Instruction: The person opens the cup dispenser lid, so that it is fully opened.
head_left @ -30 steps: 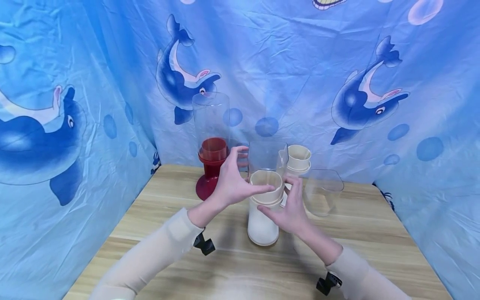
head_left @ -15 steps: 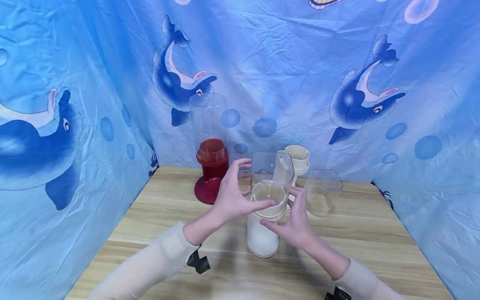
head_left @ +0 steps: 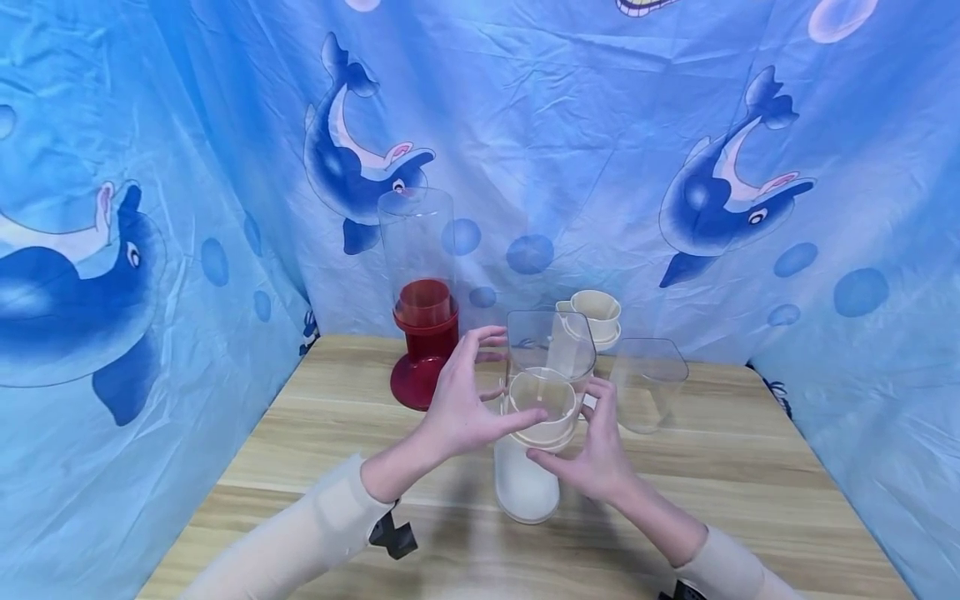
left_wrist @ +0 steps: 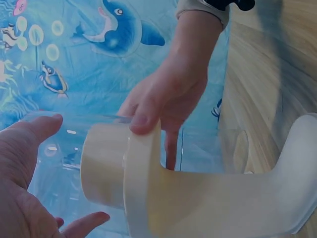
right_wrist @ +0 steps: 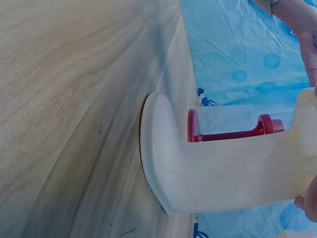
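A cream plastic stand [head_left: 527,487] with a round collar stands on its foot in front of me, leaning slightly toward me. Over its collar sits a clear plastic tube [head_left: 547,329], open at the top. My left hand [head_left: 474,407] holds this tube from the left, thumb across the front and fingers behind. From the right, my right hand [head_left: 596,467] grips the collar, thumb in front. In the left wrist view, the right thumb presses the collar [left_wrist: 141,183]. The right wrist view shows the stand's foot [right_wrist: 158,153] on the tabletop.
A red stand [head_left: 422,379] carrying a clear tube [head_left: 417,242] is at the back left. Behind my right hand are another cream stand [head_left: 597,312] and a loose clear container [head_left: 648,387]. A blue dolphin curtain [head_left: 592,167] surrounds the wooden table [head_left: 300,475].
Both hands have come down and toward me with the clear tube and collar. The stand's foot has shifted slightly nearer, and the tube's open top tips more toward me.
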A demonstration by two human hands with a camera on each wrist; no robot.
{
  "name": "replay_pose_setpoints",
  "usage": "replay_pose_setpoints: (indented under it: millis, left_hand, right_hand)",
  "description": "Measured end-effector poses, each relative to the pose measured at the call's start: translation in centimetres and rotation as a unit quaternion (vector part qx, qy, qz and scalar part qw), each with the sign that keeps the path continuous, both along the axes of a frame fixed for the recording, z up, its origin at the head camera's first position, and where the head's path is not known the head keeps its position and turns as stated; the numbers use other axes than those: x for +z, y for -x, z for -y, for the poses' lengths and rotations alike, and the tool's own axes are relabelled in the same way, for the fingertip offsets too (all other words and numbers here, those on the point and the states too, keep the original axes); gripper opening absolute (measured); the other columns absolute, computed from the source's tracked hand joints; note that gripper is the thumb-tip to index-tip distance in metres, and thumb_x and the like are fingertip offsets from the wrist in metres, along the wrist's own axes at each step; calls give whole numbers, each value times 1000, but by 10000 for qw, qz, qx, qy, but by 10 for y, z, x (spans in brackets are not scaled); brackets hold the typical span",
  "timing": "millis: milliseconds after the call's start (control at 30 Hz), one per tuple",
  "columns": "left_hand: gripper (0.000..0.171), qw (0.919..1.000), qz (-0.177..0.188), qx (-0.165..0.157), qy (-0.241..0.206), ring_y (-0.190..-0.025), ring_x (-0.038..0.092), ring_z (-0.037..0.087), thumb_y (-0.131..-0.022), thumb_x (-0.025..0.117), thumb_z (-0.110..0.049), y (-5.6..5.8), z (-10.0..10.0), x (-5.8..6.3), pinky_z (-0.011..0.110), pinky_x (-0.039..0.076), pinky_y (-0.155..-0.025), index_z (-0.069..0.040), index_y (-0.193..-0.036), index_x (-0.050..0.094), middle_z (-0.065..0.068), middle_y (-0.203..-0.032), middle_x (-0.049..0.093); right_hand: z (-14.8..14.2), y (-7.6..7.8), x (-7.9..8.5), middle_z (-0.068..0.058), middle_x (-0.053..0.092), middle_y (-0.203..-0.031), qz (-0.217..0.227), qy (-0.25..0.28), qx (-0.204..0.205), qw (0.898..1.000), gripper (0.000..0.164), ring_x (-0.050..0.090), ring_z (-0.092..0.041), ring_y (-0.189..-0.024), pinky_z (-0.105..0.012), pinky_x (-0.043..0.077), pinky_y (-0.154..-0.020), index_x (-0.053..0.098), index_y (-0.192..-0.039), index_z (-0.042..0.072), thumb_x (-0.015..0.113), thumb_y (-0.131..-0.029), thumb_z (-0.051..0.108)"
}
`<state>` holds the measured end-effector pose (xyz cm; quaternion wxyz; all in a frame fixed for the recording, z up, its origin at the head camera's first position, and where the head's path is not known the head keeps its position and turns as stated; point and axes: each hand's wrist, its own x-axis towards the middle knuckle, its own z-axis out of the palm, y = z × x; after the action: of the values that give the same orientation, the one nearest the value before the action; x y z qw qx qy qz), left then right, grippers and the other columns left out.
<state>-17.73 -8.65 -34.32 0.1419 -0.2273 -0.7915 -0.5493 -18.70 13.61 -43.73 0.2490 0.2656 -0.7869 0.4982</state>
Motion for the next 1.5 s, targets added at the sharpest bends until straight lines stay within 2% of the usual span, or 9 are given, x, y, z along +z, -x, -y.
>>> replay_pose_setpoints:
  millis: [233,400,500,600,733,867,1000,1233,1500]
  left_hand:
    - [100,9986,-476,-202,71,-131,63,20,-68,102,-23,9,12,-12,41,66,-92,-20,-150,45,0,-145,59]
    - [103,9965,-614,-574,13,-130,65,25,-68,101,-20,27,27,-35,45,62,-103,-17,-153,45,3,-147,61]
    - [105,9952,-477,-856,2,-136,63,29,-69,101,-18,39,36,-51,51,58,-109,-15,-158,44,5,-153,60]
    - [107,9941,-197,-1064,8,-141,60,28,-71,100,-18,48,43,-63,53,55,-111,-21,-161,42,3,-156,58]
    - [107,9899,96,-1414,-25,-142,60,26,-72,100,-19,57,46,-72,50,55,-112,-27,-161,41,3,-157,57]
    - [102,9839,304,-1753,-142,-140,61,29,-72,99,-12,61,44,-76,53,56,-111,-25,-158,46,7,-155,59]
    - [93,9857,340,-1647,-104,-133,66,28,-72,99,-10,58,39,-79,50,60,-106,-21,-153,55,7,-149,64]
    - [84,9907,329,-1318,-9,-123,69,25,-73,98,-10,48,30,-76,35,63,-100,-17,-147,59,6,-143,68]
    - [84,9929,234,-1170,26,-123,68,26,-73,98,-11,42,30,-76,42,65,-97,-16,-147,59,7,-143,68]
  right_hand:
    - [-11,6,8,-21,40,-144,-306,-217,377,9986,109,42,-17,-139,-26,46,-120,30,-144,-9,98,-64,19]
    - [-19,15,24,-30,35,-148,-837,137,826,9930,108,42,-24,-142,-23,42,-123,25,-147,-15,92,-69,19]
    - [-21,19,39,-34,34,-150,-1247,260,975,9870,110,41,-25,-144,-25,44,-122,23,-149,-16,91,-77,32]
    - [-20,21,55,-37,36,-151,-1520,245,1051,9825,111,42,-25,-146,-25,46,-121,24,-151,-15,90,-80,39]
    - [-19,20,70,-38,38,-152,-1637,180,1059,9806,110,46,-29,-143,-24,49,-118,25,-152,-14,91,-75,31]
    - [-18,21,77,-36,39,-151,-1600,-26,878,9832,103,47,-33,-142,-25,54,-112,37,-150,-11,92,-70,24]
    - [-22,25,79,-31,39,-152,-1574,-275,862,9834,89,44,-32,-144,-25,57,-107,49,-143,-7,90,-68,18]
    - [-31,36,77,-38,38,-149,-1663,109,1747,9704,87,49,-29,-140,-30,60,-106,42,-142,-19,81,-70,10]
    - [-32,37,75,-34,43,-147,-1703,-26,1528,9735,88,53,-26,-133,-28,63,-96,47,-142,-14,85,-72,23]
